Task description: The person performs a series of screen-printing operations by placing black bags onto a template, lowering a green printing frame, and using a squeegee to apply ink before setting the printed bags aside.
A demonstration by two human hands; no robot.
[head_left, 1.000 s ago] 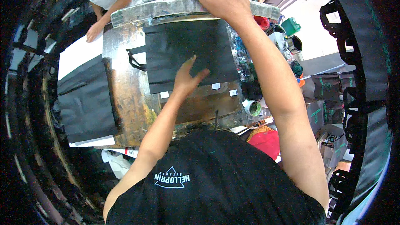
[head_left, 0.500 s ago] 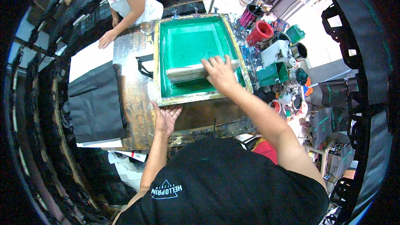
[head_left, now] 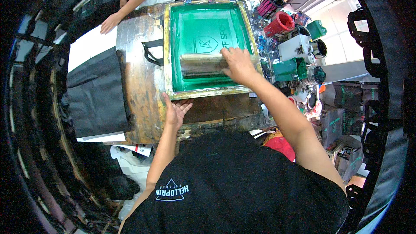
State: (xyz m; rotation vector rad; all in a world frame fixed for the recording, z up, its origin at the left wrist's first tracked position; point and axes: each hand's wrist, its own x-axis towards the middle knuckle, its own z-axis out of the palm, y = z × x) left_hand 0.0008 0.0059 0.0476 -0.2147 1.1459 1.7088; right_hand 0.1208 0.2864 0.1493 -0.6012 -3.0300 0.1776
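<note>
Gripping a squeegee (head_left: 200, 66), the right hand (head_left: 238, 65) closes over the right part of its upper edge. Squeegee lies crosswise within the near half of a wooden frame (head_left: 167, 50), on green mesh (head_left: 195, 21); a shield outline and lettering show beyond it. Left hand (head_left: 177, 111): grip open, palm up, at the frame's near left corner; whether it bears weight, cannot tell. Black strap (head_left: 154, 43) loops out past the frame's left side onto the table (head_left: 141, 104). Farther left: black bag (head_left: 93, 97) over white sheet (head_left: 89, 54), co-worker's hand (head_left: 111, 23) at the sheet's far end. Right: red tub (head_left: 276, 27), green tub (head_left: 287, 72).
</note>
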